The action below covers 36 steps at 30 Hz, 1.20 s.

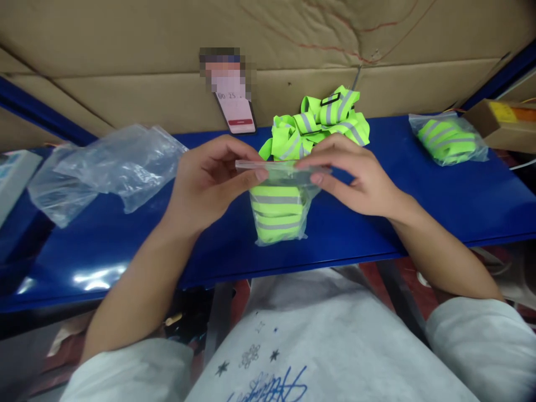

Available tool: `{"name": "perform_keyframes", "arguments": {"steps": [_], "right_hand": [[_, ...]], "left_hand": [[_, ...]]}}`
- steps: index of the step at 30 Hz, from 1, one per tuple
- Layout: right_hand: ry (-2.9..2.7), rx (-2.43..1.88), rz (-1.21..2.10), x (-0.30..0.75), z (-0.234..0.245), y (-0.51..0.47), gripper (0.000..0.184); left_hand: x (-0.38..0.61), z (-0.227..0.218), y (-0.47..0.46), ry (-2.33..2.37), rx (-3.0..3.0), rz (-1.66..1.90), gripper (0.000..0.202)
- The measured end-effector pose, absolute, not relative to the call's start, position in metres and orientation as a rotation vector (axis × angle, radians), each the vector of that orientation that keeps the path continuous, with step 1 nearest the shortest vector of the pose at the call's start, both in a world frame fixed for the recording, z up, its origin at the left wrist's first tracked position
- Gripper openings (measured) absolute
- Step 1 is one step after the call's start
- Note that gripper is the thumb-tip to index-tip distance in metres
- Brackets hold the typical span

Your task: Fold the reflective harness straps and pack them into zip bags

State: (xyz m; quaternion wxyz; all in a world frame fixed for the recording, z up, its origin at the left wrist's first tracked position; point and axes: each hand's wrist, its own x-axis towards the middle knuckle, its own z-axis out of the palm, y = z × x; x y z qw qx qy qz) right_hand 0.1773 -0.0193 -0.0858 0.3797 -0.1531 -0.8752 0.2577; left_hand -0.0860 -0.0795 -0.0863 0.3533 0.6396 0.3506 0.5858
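Observation:
A clear zip bag (274, 177) stands between my hands, with a folded neon-yellow reflective strap (277, 209) with grey stripes inside it. My left hand (209, 181) pinches the left end of the bag's top edge between thumb and fingers. At the right part of the same edge, my right hand (355, 173) grips the plastic with thumb and fingertips. Just behind the hands lies a loose heap of the same reflective straps (320, 125), one bearing a black buckle. Part of the heap is hidden by my right hand and the bag.
Several clear plastic bags (121, 164) lie at the left on the blue table (355, 234). A phone (237, 109) showing a timer leans against the cardboard wall. At the right are a filled bag of strap (450, 139) and a cardboard box (502, 125).

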Motion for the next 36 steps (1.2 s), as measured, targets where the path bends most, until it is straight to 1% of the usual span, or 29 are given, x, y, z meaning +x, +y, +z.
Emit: {"name": "perform_keyframes", "arguments": {"steps": [2, 5, 11, 12, 14, 16, 19, 21, 23, 25, 30, 32, 36], "right_hand": [[-2.406, -0.312, 0.572, 0.180, -0.080, -0.024, 0.025], [-2.515, -0.354, 0.533, 0.186, -0.074, -0.029, 0.022], [-2.321, -0.390, 0.424, 0.202, -0.064, -0.035, 0.005], [-2.287, -0.398, 0.392, 0.203, -0.063, -0.034, 0.004], [-2.245, -0.432, 0.357, 0.203, -0.064, -0.032, 0.008], [-2.221, -0.455, 0.442, 0.201, -0.067, -0.029, 0.005], [-2.221, -0.486, 0.715, 0.197, -0.072, -0.024, 0.019], [-2.189, -0.529, 0.823, 0.196, -0.073, -0.023, 0.016], [-2.086, -0.559, 0.856, 0.196, -0.072, -0.023, 0.009], [-1.988, -0.564, 0.891, 0.196, -0.071, -0.022, 0.007], [-2.032, -0.678, 1.078, 0.196, -0.073, -0.018, 0.019], [-1.998, -0.714, 1.122, 0.197, -0.074, -0.016, 0.022], [-1.954, -0.791, 1.160, 0.197, -0.077, -0.012, 0.020]], "left_hand": [[-0.086, -0.088, -0.077, 0.873, 1.710, 1.515, 0.018], [-0.092, -0.093, -0.070, 0.877, 1.713, 1.503, 0.017], [-0.095, -0.095, -0.065, 0.839, 1.633, 1.444, 0.021], [-0.094, -0.094, -0.067, 0.828, 1.622, 1.428, 0.023], [-0.090, -0.091, -0.071, 0.819, 1.623, 1.404, 0.025], [-0.088, -0.089, -0.075, 0.822, 1.646, 1.393, 0.024], [-0.086, -0.086, -0.079, 0.816, 1.644, 1.395, 0.023], [-0.087, -0.084, -0.079, 0.822, 1.589, 1.396, 0.024], [-0.088, -0.082, -0.078, 0.839, 1.537, 1.398, 0.024], [-0.088, -0.082, -0.076, 0.874, 1.498, 1.414, 0.024], [-0.089, -0.083, -0.070, 0.954, 1.443, 1.459, 0.029], [-0.092, -0.085, -0.067, 1.027, 1.476, 1.485, 0.028], [-0.100, -0.089, -0.063, 1.198, 1.517, 1.464, 0.025]]}}
